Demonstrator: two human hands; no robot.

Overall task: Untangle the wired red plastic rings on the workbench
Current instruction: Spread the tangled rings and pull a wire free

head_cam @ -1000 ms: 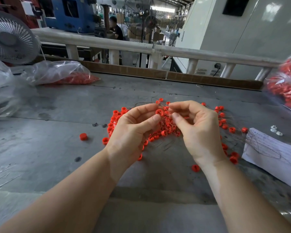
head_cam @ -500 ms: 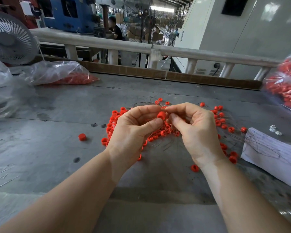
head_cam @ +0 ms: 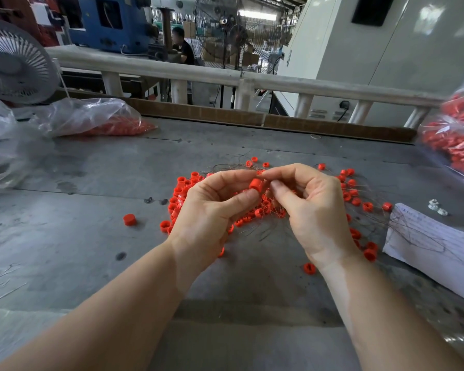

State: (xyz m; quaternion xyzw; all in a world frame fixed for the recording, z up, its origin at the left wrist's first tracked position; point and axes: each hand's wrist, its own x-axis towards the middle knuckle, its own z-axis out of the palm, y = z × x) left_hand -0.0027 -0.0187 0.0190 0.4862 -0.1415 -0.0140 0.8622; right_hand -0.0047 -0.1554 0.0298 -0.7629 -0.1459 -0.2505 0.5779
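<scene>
Red plastic rings (head_cam: 263, 207), tangled in thin wire (head_cam: 413, 231), are lying in a heap mid-workbench (head_cam: 91, 236), spreading toward the right edge. Clear bag of red parts (head_cam: 91, 121) is sitting at the far left corner, another bag (head_cam: 458, 140) at the far right edge. White paper sheet (head_cam: 434, 242) is lying at the right edge with wire strands crossing it. Left hand (head_cam: 209, 215) is hovering over the heap, thumb and forefinger pinching one held ring (head_cam: 256, 185). Right hand (head_cam: 314, 210) is alongside, fingertips pinched at the ring's top; can't tell what they're holding. Loose ring (head_cam: 129, 219) is sitting apart, left of the heap.
</scene>
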